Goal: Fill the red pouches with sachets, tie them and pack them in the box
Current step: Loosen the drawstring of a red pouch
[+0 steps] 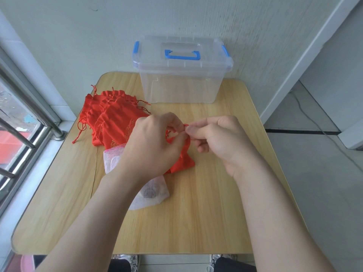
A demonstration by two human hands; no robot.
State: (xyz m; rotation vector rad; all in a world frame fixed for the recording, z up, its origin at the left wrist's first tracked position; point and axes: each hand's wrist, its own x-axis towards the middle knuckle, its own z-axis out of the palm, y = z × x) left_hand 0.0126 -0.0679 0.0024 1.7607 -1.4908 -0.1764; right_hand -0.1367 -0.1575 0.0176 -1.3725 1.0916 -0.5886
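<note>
Two sets of curled fingers meet at the middle of the frame, pinching a thin red drawstring point(186, 125) between them: the right hand point(218, 138) nips its end between thumb and forefinger, the other fingers folded under, and the left hand point(155, 142) grips the cord close to the gathered neck of a red pouch point(183, 160). That pouch hangs from the left hand's fingers, its lower end resting on the wooden table point(216, 213) just below the hands

Partly hidden under the left wrist lie white mesh sachets point(112, 160), one with a pink edge, another showing dark contents lower down. Touching them, toward the left of the frame, sits a pile of red pouches point(110, 118) with loose cords and gold print

At the top centre, at the table's far edge against the wall, stands a clear plastic box point(180, 87), its lid point(149, 55) on, with a blue handle point(182, 54) and blue latches. I cannot see any pouch inside it

A barred window point(17, 124) fills the left edge; a cable point(314, 122) trails across the floor at right
</note>
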